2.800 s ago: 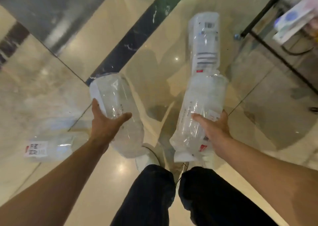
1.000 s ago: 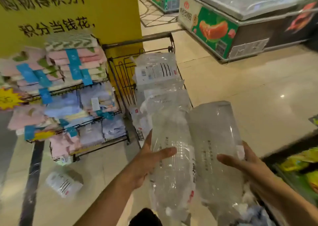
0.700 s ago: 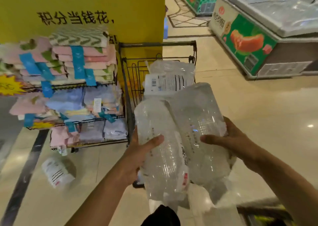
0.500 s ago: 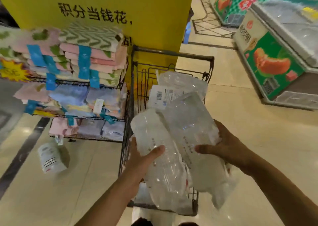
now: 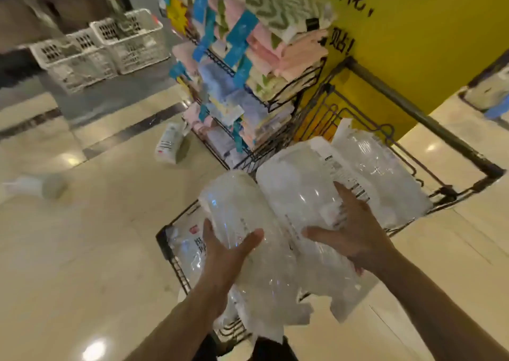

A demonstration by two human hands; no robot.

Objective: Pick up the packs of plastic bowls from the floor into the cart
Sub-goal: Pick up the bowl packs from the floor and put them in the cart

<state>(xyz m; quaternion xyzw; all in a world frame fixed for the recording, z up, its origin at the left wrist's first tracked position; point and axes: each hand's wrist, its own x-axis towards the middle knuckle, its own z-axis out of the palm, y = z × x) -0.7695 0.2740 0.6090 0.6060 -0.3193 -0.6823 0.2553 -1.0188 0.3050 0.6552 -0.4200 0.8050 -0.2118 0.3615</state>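
My left hand (image 5: 224, 253) grips one clear pack of plastic bowls (image 5: 234, 203), and my right hand (image 5: 351, 231) grips a second pack (image 5: 292, 187) beside it. Both packs are held lengthwise over the black wire cart (image 5: 454, 146). Other packs (image 5: 377, 162) lie inside the cart beneath and beyond them. Another pack (image 5: 169, 146) lies on the floor by the rack, and one more pack (image 5: 35, 186) lies on the floor at the far left.
A wire rack of folded towels (image 5: 248, 66) stands just left of the cart, against a yellow pillar (image 5: 429, 30). White plastic crates (image 5: 102, 47) sit at the back left. Glossy beige floor (image 5: 82, 250) spreads to the left and right.
The view has tilted and swung left. Both hands have lowered the two packs closer over the cart's basket, still gripping them.
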